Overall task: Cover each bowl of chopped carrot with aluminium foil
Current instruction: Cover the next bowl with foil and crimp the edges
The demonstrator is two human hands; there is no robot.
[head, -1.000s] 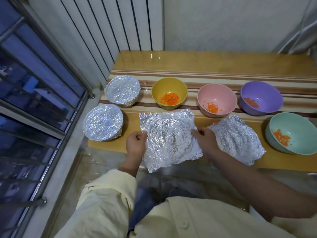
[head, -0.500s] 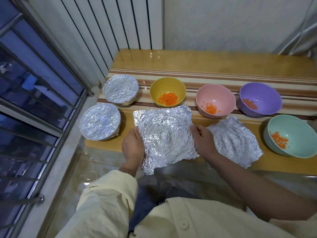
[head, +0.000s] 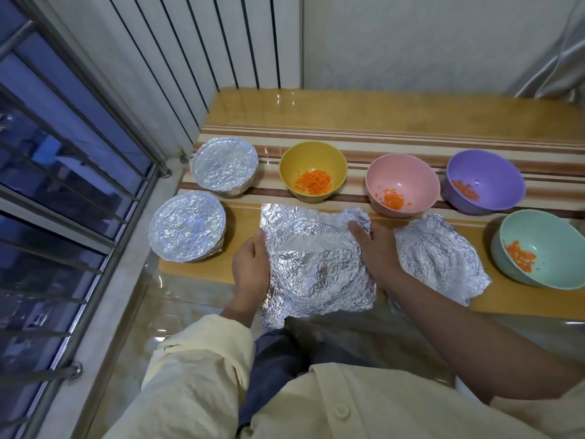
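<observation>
A crumpled foil sheet (head: 313,261) lies at the table's near edge. My left hand (head: 251,267) grips its left edge and my right hand (head: 376,248) holds its right side, thumb on top. A second loose foil sheet (head: 440,258) lies just to the right. Behind stand a yellow bowl (head: 312,170), a pink bowl (head: 402,184) and a purple bowl (head: 484,180), and at the right a teal bowl (head: 541,248), all open with chopped carrot inside. Two foil-covered bowls stand at the left: a far covered bowl (head: 224,164) and a near covered bowl (head: 187,229).
The striped wooden table (head: 380,115) meets a white ribbed wall behind. A barred window (head: 63,185) runs along the left, close to the covered bowls. My cream sleeves and dark trousers fill the bottom of the view.
Both hands have shifted the held foil sheet a little left and away from me, toward the yellow bowl. My right thumb now rests on top of the sheet's right corner.
</observation>
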